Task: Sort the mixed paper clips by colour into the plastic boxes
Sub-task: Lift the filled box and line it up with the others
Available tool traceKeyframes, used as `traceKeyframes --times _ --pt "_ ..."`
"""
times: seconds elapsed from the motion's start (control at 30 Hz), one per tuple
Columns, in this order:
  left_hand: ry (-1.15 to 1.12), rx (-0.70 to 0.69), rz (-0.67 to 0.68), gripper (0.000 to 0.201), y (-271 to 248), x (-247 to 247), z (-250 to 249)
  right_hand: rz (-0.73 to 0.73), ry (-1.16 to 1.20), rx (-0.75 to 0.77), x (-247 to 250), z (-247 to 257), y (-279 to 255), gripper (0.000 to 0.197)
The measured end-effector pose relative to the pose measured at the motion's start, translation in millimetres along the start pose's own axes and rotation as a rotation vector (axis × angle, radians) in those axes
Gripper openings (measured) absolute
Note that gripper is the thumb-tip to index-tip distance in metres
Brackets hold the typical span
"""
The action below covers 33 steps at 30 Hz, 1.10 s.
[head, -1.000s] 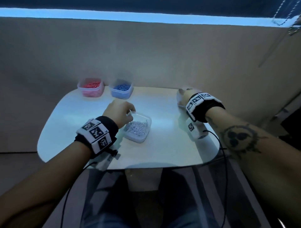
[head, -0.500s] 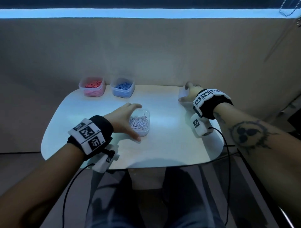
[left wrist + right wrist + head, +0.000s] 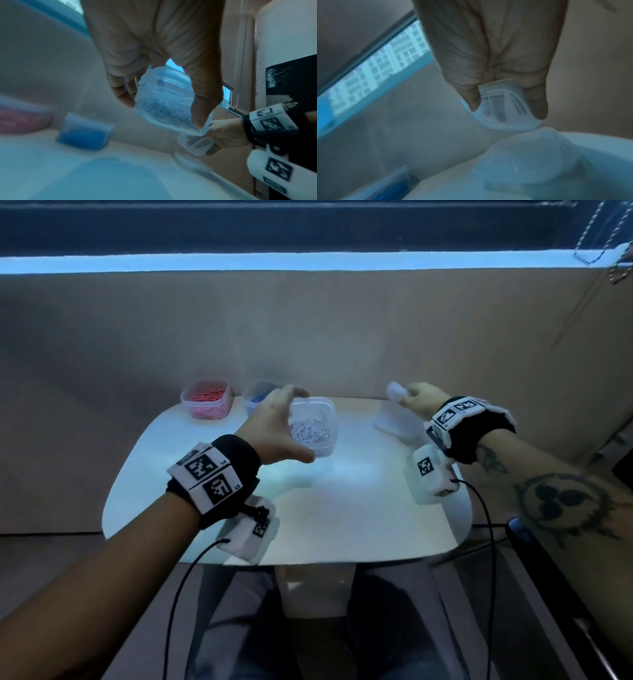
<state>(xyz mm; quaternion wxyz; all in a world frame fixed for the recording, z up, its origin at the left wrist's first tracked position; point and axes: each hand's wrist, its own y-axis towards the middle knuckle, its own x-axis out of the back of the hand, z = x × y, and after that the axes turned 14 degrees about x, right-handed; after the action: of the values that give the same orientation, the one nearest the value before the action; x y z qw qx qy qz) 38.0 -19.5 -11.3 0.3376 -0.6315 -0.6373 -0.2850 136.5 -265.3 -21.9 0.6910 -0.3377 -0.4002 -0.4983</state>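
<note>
Head view: L hand [image 3: 274, 429] w/ clear box [image 3: 313, 426]

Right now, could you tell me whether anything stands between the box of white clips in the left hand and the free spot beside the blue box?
Nothing visible does. The left hand grips the box of white clips just right of the blue box, above the bare table.

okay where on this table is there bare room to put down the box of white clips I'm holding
The near half of the table is bare, from your left hand with the box of white clips down to the front edge. The back middle, between the blue box and your right hand, also looks open. It is crowded at back left by the pink box and at right by the lids.
</note>
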Motion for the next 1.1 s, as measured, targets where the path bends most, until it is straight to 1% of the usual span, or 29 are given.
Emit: traceKeyframes --times 0.03,0.07,0.17,0.2,0.27,0.33,0.4,0.47,0.53,0.6,0.7,0.8,0.87,0.93,1.0,1.07,1.1 --pt "0.006 -0.020 -0.025 0.087 0 7 -4 -0.094 0.041 0.013 3 3 -3 0.037" --pt "0.006 -0.030 -0.044 0.090 -1 14 -7 -0.195 0.151 0.038 7 8 -6 0.033" --pt "-0.061 -0.054 -0.103 0.105 -11 30 -15 -0.531 0.740 0.157 18 37 -33 0.019" --pt "-0.096 -0.068 -0.120 0.106 -15 32 -17 -0.581 0.909 0.193 19 52 -46 0.015" --pt "-0.167 -0.107 -0.135 0.106 -22 34 -23 -0.558 1.165 0.231 14 79 -70 0.014" --pt "-0.201 -0.161 -0.176 0.099 -28 35 -31 -0.512 1.283 0.231 5 100 -88 0.010" --pt "-0.230 -0.219 -0.227 0.095 -36 37 -35 -0.528 1.303 0.229 -2 114 -100 0.006" --pt "-0.268 -0.230 -0.247 0.093 -45 40 -37 -0.578 1.237 0.240 -6 122 -107 0.012" --pt "-0.315 -0.221 -0.263 0.093 -54 43 -36 -0.563 1.181 0.266 -9 126 -113 0.015" --pt "-0.345 -0.221 -0.246 0.096 -60 43 -37 -0.477 1.174 0.282 -11 130 -119 0.013" --pt "-0.410 -0.249 -0.167 0.100 -66 39 -37 -0.311 1.248 0.292 -10 134 -129 0.007" --pt "-0.462 -0.275 -0.125 0.105 -66 36 -37 -0.240 1.280 0.329 -5 134 -136 0.020" --pt "-0.485 -0.294 -0.095 0.106 -66 36 -39 -0.257 1.283 0.348 -2 133 -138 0.027" --pt "-0.508 -0.311 -0.062 0.107 -68 34 -42 -0.315 1.308 0.365 -2 132 -140 0.029" --pt "-0.532 -0.318 -0.027 0.114 -71 30 -45 -0.386 1.344 0.371 -5 131 -143 0.029" --pt "-0.584 -0.314 0.068 0.124 -76 26 -46 -0.440 1.346 0.364 -7 129 -145 0.030" --pt "-0.630 -0.312 0.136 0.122 -78 24 -46 -0.452 1.337 0.357 -8 127 -147 0.033"
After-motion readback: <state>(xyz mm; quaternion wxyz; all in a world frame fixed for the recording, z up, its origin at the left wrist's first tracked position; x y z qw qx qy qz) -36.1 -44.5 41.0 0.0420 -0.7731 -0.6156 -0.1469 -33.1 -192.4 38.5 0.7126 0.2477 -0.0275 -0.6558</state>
